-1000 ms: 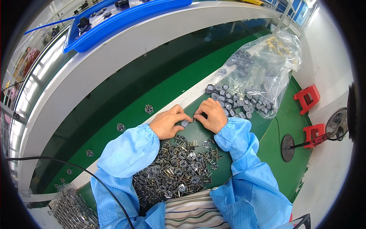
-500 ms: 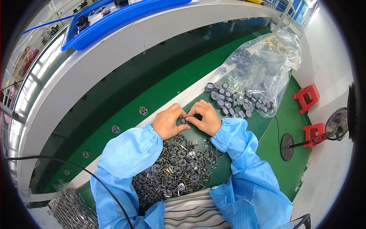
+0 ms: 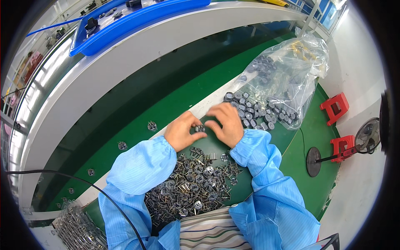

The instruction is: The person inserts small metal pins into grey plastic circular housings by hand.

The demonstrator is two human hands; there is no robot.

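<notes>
- part (image 3: pixel 200 128) in the left fingers (image 3: pixel 191 119)
- heap (image 3: pixel 183 187) on the table (image 3: pixel 242 181), bodyward of the fingers
- caps (image 3: pixel 250 110), some in a bag (image 3: pixel 306 54), right of the fingers
- tray (image 3: pixel 141 23) beyond the fingers, leftward

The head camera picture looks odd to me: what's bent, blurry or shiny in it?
In the head view, the long white rail curves strongly and black rings the image; in that view, the right hand has softly smeared fingers; also there, glare streaks the clear plastic bag.
</notes>
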